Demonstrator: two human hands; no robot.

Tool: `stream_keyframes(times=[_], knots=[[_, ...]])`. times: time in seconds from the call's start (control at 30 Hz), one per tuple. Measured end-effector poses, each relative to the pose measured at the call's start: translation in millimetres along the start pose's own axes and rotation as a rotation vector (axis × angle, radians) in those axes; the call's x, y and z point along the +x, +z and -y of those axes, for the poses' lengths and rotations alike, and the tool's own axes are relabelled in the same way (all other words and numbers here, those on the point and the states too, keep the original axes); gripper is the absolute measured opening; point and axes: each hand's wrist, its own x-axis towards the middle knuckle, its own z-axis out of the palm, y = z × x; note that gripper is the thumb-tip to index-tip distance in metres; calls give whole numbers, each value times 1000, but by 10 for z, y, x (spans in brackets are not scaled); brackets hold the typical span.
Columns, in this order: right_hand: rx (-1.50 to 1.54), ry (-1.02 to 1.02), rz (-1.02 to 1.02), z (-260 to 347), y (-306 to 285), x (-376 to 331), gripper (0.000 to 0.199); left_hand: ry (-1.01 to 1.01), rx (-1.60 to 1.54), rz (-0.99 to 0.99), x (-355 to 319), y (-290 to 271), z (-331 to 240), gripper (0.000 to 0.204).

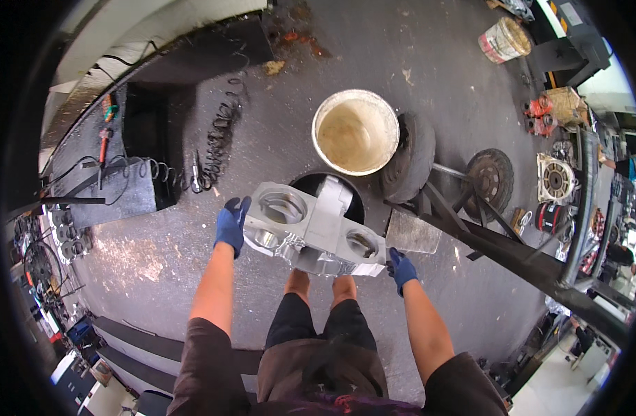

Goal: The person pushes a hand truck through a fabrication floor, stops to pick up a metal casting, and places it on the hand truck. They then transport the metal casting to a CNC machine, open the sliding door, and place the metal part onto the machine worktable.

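My left hand (233,225), in a blue glove, is clamped on the left end of a grey metal block (321,232); my right hand (402,269), gloved alike, is clamped on the opposite end. The block therefore lies directly between the two hands, touching both, in front of the legs. It runs aslant, its left end higher in the view than its right, with a large round opening near each end. I cannot tell how the fingers on the far sides are placed.

Behind the block, partly covered by it, is a black tub (357,201); whether the two touch I cannot tell. Just beyond the tub stands a pale bucket (349,139), open at the top. To the right of the bucket I see a tyre (409,156), and farther right a second wheel (490,184), both beside a dark metal frame (505,256). To the left, a black coiled hose (223,132) stretches across the grey floor (159,277). A stained bucket (504,40) sits well apart, at upper right.
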Motion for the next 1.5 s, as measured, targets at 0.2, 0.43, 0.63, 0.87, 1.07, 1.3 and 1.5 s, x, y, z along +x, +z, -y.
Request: stream_keyframes(times=[0.2, 0.43, 0.63, 0.87, 1.07, 1.3, 1.5], knots=[[64, -18, 107, -67, 248, 626, 57, -191, 432, 430, 658, 283, -307, 59], [708, 184, 391, -234, 399, 858, 50, -472, -51, 688, 997, 317, 8, 52], [697, 154, 521, -77, 367, 856, 60, -546, -131, 652, 905, 298, -155, 45], [704, 174, 174, -96, 489, 581, 42, -493, -214, 771, 1071, 326, 168, 41], [800, -161, 60, -456, 434, -155, 42, -310, -297, 652, 361, 43, 127, 58], [842, -217, -44, -1291, -8, -1172, 38, -223, -213, 607, -927, 1, -570, 61], [1173, -29, -74, -2615, -269, -1319, 49, -123, -115, 819, -1276, 931, -762, 65]])
